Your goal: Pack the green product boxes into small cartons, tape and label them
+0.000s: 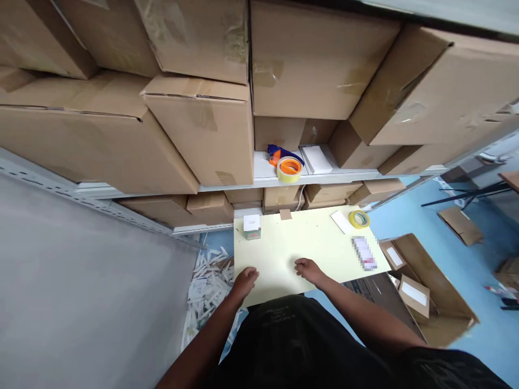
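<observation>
Over the near left edge of the pale yellow tabletop [284, 243] is my left hand [245, 282], its fingers loosely bent and nothing held. My right hand [310, 270] hovers above the middle of the same surface, fingers half curled and a little apart, also without anything in it. Beyond my left hand stands a small white and green box [252, 227]. Toward the right end lie a roll of clear yellowish tape [359, 219], a white card or slip [341, 222] and a blurred-out phone-like rectangle [364, 253]. A small brown cardboard piece [285, 214] rests at the far edge.
Large cardboard boxes [203, 129] fill the shelves ahead. A tape dispenser [288, 165] and white paper stack [317, 160] sit on the shelf [263, 175]. White scraps [206, 286] cover the floor at left. An open carton [450, 292] holding smaller boxes stands at right.
</observation>
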`<control>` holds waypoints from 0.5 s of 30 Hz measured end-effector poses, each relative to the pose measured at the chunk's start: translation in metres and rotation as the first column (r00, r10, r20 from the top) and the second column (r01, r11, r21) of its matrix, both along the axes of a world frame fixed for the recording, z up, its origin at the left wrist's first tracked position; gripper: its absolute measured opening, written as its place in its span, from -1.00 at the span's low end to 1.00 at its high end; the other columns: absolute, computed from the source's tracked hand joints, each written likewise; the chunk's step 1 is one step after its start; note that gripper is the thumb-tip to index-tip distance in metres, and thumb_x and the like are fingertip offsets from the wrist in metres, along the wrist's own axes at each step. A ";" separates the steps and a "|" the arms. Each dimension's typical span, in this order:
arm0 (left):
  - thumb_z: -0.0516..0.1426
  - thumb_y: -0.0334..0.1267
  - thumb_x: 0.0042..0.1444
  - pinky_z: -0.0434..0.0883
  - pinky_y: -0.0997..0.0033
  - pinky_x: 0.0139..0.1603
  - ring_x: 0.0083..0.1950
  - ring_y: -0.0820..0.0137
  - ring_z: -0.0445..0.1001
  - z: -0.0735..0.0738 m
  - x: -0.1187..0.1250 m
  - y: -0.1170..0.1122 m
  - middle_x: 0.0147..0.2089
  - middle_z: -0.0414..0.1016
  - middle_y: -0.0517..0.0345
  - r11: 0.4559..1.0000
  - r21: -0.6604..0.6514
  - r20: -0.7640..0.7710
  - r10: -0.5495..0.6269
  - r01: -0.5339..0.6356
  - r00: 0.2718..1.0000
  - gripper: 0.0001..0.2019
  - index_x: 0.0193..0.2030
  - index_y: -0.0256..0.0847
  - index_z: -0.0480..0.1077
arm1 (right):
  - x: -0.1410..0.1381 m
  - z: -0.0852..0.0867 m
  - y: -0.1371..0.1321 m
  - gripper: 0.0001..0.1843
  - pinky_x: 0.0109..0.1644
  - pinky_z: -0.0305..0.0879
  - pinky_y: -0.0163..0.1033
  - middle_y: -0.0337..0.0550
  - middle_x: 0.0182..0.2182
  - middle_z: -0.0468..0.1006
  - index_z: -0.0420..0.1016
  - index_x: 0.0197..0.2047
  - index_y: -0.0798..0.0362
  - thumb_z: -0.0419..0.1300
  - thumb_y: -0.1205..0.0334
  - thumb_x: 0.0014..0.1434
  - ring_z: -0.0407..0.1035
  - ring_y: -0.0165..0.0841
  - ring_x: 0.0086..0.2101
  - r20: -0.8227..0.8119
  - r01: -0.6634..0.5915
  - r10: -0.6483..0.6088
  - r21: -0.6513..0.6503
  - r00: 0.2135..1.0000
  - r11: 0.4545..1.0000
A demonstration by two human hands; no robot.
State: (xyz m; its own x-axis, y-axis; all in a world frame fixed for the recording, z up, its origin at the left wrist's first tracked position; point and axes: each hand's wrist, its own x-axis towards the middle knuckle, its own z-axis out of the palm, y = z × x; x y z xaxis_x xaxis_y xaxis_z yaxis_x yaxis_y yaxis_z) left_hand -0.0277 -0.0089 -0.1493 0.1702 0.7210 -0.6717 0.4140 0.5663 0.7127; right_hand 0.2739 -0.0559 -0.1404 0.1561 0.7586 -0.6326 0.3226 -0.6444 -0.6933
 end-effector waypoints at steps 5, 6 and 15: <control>0.19 0.06 0.06 0.51 0.30 -0.10 -0.02 0.18 0.60 -0.009 0.009 -0.032 -0.05 0.62 -0.02 0.978 0.024 -0.101 -0.205 0.208 0.974 -0.55 -0.02 -0.20 0.50 | 0.035 0.005 -0.053 -0.71 -0.28 0.43 -0.20 -0.13 -0.29 0.65 0.54 -0.14 0.06 0.22 0.09 0.11 0.58 -0.27 -0.36 0.030 0.116 -0.115 -0.030 0.993 0.993; 0.18 0.05 0.07 0.50 0.29 -0.09 -0.01 0.17 0.60 -0.008 0.013 -0.034 -0.06 0.63 -0.02 0.974 0.042 -0.116 -0.216 0.222 0.970 -0.56 -0.03 -0.20 0.50 | 0.041 0.006 -0.057 -0.71 -0.29 0.42 -0.20 -0.12 -0.29 0.64 0.54 -0.15 0.05 0.23 0.08 0.10 0.58 -0.27 -0.37 0.032 0.121 -0.120 -0.026 0.992 0.992; 0.15 -0.07 0.10 0.46 0.27 0.05 0.01 0.18 0.60 0.033 0.084 -0.059 -0.08 0.65 0.05 0.970 0.191 -0.191 -0.111 0.148 0.975 -0.72 -0.11 -0.14 0.51 | 0.105 0.004 -0.051 -0.72 -0.20 0.43 -0.18 -0.13 -0.27 0.66 0.56 -0.16 0.05 0.25 0.10 0.09 0.58 -0.27 -0.36 -0.028 -0.032 0.034 0.073 0.999 0.997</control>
State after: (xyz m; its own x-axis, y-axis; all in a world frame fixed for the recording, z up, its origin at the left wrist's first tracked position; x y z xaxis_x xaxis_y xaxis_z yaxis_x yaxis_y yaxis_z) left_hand 0.0566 -0.0682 -0.1168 0.1623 0.8248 -0.5416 0.6041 0.3508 0.7155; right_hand 0.3785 -0.1068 -0.1368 0.1122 0.8070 -0.5798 0.3221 -0.5815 -0.7471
